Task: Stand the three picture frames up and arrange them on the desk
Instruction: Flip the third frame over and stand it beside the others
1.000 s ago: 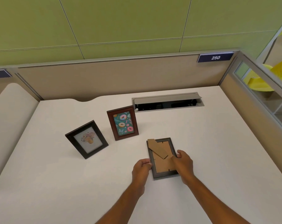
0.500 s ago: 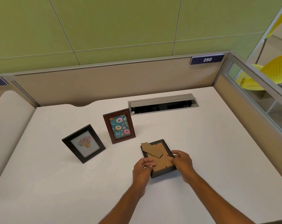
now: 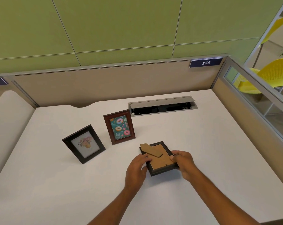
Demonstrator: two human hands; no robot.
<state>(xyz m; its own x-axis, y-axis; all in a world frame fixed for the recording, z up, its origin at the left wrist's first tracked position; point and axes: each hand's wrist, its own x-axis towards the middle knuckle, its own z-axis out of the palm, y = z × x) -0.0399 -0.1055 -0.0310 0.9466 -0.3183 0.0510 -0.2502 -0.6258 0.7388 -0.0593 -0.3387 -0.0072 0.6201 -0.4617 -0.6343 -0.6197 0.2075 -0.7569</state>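
Observation:
A dark frame (image 3: 161,161) is held back-side up between both hands, its near edge lifted off the white desk (image 3: 210,151). Its brown cardboard back shows, with the cardboard stand flap (image 3: 151,151) swung out. My left hand (image 3: 136,169) grips the frame's left edge and my right hand (image 3: 183,163) grips its right edge. A black frame with a flower picture (image 3: 84,144) stands at the left. A red-brown frame with a donut picture (image 3: 119,127) stands beside it, toward the middle.
An open grey cable tray (image 3: 161,106) is set into the desk behind the frames. Beige partition walls (image 3: 105,85) close the back and right sides. A "250" label (image 3: 205,62) sits on the back partition. Yellow chairs (image 3: 273,73) are beyond the glass at right.
The dark frame has been lifted at its near edge and turned slightly, with both hands moving along its sides. The two standing frames have not moved.

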